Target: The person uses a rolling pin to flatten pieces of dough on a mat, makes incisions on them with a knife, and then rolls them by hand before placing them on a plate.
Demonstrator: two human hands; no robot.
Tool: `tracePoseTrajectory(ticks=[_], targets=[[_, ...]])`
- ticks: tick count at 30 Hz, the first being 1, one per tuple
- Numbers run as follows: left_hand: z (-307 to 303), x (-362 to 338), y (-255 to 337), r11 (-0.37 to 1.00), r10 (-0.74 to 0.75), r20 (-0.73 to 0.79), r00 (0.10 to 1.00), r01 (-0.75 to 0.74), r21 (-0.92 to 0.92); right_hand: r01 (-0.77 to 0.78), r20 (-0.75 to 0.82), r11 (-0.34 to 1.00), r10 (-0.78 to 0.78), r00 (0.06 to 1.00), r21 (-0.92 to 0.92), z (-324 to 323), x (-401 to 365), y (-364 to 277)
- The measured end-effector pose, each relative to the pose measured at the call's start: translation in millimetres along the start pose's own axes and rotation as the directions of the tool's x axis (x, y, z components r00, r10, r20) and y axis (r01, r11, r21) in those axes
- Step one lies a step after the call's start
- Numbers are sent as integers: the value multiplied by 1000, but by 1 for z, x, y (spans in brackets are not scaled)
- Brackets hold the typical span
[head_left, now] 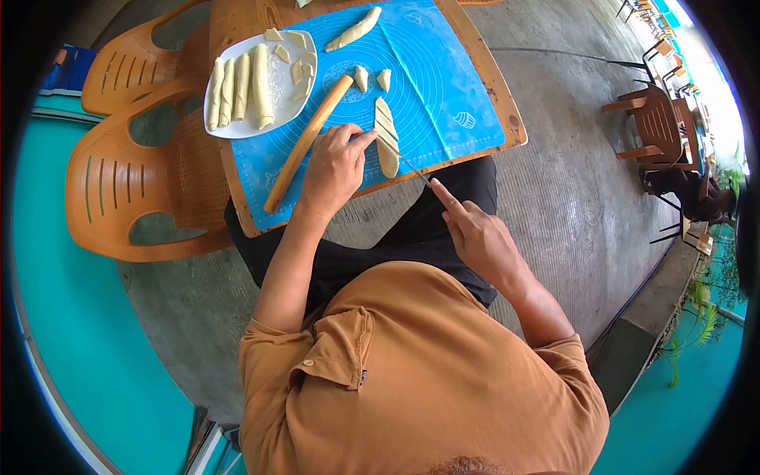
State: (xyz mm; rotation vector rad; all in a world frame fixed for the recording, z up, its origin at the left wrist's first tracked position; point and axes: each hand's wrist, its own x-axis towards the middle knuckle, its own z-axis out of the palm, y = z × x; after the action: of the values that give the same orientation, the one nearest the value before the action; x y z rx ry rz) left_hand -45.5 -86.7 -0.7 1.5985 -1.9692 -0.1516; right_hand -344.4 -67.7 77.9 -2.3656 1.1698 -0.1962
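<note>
A flattened strip of dough [387, 150] lies on the blue baking mat [443, 95], with slanting cuts across its upper part. My left hand [339, 162] is beside it, its fingertips touching the strip's left edge. In my right hand [481, 237] is a knife [413, 169], the forefinger stretched along it and the blade tip close to the strip's right side. Left of my left hand rests a wooden rolling pin [309, 142]. Two small dough pieces, one of them a cut dough piece [384, 79], sit above the strip. A longer dough roll [354, 29] lies at the mat's far edge.
A white plate [215, 87] at the left holds several dough rolls [262, 87] and small flat pieces. The wooden table's edge [514, 131] runs in front of my knees. Orange plastic chairs [142, 170] stand at the left, and a person [697, 196] sits far to the right.
</note>
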Motion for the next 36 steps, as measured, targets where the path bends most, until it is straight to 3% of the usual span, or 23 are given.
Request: tracePoseTrajectory(ticks=[20, 27, 32, 36], targets=[[-2, 5, 4, 998, -5, 41, 999, 3, 60, 3, -16, 1000, -3, 1000, 30, 23, -3, 8], [4, 9, 2, 995, -3, 48, 999, -2, 99, 7, 16, 999, -8, 1000, 47, 4, 2, 1], [2, 10, 4, 994, 1, 39, 999, -5, 108, -16, 8, 998, 17, 1000, -68, 30, -7, 5], [2, 10, 4, 996, 2, 48, 999, -7, 91, -18, 19, 997, 19, 1000, -70, 13, -3, 6]])
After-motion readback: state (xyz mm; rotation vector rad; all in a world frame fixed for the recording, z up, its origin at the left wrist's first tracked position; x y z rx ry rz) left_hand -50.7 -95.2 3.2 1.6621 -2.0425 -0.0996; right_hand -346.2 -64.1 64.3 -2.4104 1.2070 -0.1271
